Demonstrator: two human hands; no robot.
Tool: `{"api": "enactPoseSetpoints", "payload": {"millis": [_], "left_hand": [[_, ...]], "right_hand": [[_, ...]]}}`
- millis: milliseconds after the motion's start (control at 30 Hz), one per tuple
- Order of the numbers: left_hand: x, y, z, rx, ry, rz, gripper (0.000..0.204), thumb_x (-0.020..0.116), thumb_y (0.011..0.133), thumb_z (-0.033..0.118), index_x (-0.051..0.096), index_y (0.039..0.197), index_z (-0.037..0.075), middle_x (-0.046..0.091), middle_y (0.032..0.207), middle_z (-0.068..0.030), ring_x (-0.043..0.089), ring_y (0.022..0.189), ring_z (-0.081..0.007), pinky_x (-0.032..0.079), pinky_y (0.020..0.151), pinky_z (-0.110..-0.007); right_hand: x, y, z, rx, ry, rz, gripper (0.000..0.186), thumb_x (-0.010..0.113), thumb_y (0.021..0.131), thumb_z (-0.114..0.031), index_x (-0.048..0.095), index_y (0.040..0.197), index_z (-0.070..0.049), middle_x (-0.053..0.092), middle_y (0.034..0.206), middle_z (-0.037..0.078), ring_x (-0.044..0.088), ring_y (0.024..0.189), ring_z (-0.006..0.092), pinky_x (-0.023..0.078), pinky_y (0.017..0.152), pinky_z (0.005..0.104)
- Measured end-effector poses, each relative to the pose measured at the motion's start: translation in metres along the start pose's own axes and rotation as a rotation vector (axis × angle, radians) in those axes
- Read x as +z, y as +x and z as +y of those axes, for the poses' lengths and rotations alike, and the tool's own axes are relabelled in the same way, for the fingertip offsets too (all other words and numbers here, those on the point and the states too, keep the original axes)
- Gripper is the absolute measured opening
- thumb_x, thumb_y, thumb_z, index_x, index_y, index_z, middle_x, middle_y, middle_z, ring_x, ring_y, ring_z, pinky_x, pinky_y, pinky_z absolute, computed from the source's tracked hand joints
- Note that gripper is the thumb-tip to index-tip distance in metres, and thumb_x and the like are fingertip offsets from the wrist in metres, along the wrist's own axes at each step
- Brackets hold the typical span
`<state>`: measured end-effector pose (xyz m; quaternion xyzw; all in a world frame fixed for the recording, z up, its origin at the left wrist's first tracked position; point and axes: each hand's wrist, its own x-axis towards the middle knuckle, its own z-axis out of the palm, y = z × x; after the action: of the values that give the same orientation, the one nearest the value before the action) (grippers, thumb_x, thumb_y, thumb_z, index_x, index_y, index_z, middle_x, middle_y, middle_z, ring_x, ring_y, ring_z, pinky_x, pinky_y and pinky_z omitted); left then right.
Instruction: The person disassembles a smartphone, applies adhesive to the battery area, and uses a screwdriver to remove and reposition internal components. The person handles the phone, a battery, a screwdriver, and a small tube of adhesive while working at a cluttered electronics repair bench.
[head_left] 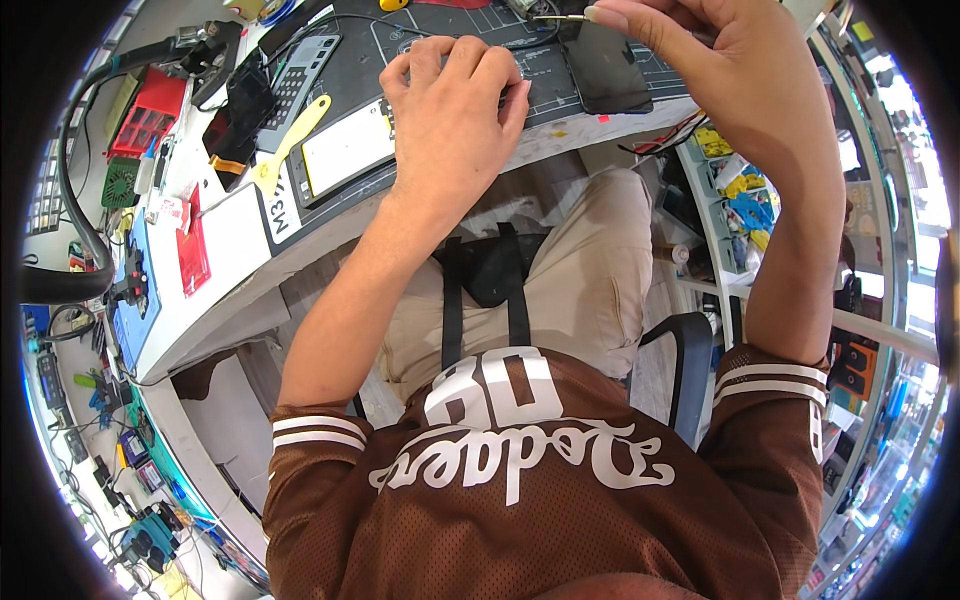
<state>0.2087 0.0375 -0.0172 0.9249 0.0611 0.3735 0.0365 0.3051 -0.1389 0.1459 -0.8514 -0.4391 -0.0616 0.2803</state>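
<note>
My left hand bends over the right end of an opened phone, a flat black-framed body with a pale, yellow-edged inside. Its fingers are curled and cover that end, so their exact grip is hidden. At the top right my right hand is closed, thumb and fingers pinching a thin metal tool that points left. Whether it is a screwdriver or tweezers I cannot tell. Just below that tool a dark, glossy phone screen lies on the black work mat.
Left of the phone lie a yellow plastic brush, a grey phone-shaped plate with holes and a red sheet. Farther left are a red parts box and a thick black cable. Shelves with coloured packets stand right.
</note>
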Motion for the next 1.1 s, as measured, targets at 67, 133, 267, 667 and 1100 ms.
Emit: {"api": "enactPoseSetpoints", "payload": {"millis": [67, 133, 267, 667, 1100], "left_hand": [[-0.001, -0.003, -0.001, -0.007, -0.006, -0.001, 0.016, 0.08, 0.089, 0.021, 0.069, 0.099, 0.016, 0.065, 0.106, 0.0016, 0.055, 0.118, -0.0266, 0.034, 0.104, -0.05], [-0.001, -0.003, 0.0, -0.027, -0.031, -0.003, 0.015, 0.08, 0.09, 0.02, 0.069, 0.099, 0.015, 0.065, 0.105, 0.0014, 0.055, 0.118, -0.0268, 0.034, 0.103, -0.05], [-0.001, -0.003, -0.003, -0.09, -0.12, -0.043, 0.013, 0.078, 0.093, 0.022, 0.072, 0.102, 0.015, 0.068, 0.104, 0.0024, 0.057, 0.115, -0.0269, 0.034, 0.103, -0.046], [-0.037, 0.005, -0.027, -0.552, -0.64, -0.07, 0.034, 0.049, 0.114, 0.036, 0.063, 0.106, 0.007, 0.058, 0.098, -0.0037, 0.057, 0.103, -0.019, 0.042, 0.1, -0.033], [-0.089, -0.006, -0.059, -0.525, -0.991, 0.128, 0.016, 0.075, 0.101, 0.013, 0.075, 0.111, 0.001, 0.074, 0.101, -0.0022, 0.065, 0.098, -0.0113, 0.049, 0.091, -0.025]], "right_hand": [[0.009, -0.003, 0.004, -0.073, -0.063, 0.045, 0.029, 0.08, 0.096, -0.027, 0.076, 0.086, 0.001, 0.061, 0.061, 0.008, 0.05, 0.053, 0.0133, 0.04, 0.053, 0.0325], [0.013, -0.005, 0.005, -0.11, -0.106, 0.079, 0.029, 0.08, 0.096, -0.027, 0.076, 0.087, 0.001, 0.062, 0.061, 0.009, 0.051, 0.053, 0.0136, 0.04, 0.052, 0.0326], [0.012, -0.006, 0.003, -0.051, -0.068, 0.043, 0.03, 0.08, 0.096, -0.029, 0.076, 0.088, 0.0, 0.065, 0.063, 0.01, 0.053, 0.054, 0.0151, 0.042, 0.054, 0.0329], [0.021, -0.005, 0.003, 0.027, 0.023, -0.008, 0.031, 0.08, 0.096, -0.03, 0.077, 0.092, 0.0, 0.07, 0.071, 0.011, 0.059, 0.061, 0.0154, 0.045, 0.058, 0.0323], [0.054, 0.0, -0.026, 0.0, 0.445, -0.037, 0.018, 0.079, 0.098, -0.013, 0.075, 0.103, 0.003, 0.069, 0.082, 0.001, 0.058, 0.07, 0.0035, 0.043, 0.06, 0.0209]]}}
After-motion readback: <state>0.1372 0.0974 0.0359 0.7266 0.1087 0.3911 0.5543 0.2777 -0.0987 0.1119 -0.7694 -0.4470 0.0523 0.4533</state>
